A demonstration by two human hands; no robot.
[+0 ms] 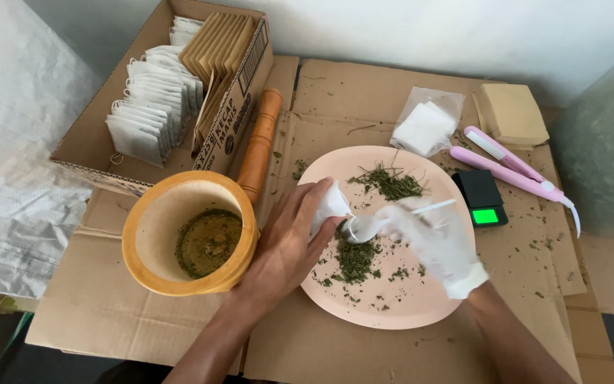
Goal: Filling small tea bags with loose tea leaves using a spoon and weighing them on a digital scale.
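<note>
A small white bag (330, 206) is held over the left part of the pink plate (421, 306), pinched shut-handed by the bare left hand (286, 245); fingers are curled round its left side, mouth turned right toward the other hand. The right hand (438, 245), in a white glove and motion-blurred, is closed on a white spoon (385, 222). The spoon's long axis runs roughly left-right, slightly rising to the right: bowl at the bag mouth, handle tip out past the glove. Bowl and bag appear to be touching or just apart; blur prevents a firmer call. Dried green herb (357, 259) lies on the plate directly below the spoon bowl, with a second heap (391, 183) toward the far rim. The bag is thus left of the right-hand grip, and the left hand is the nearer to it. A wooden mortar (190, 235) with ground herb sits just left of the left wrist, a pestle (259, 142) behind it. A box (172, 92) of filled bags, a scale (483, 199) and a pink sealer (509, 167) are seen farther out.
</note>
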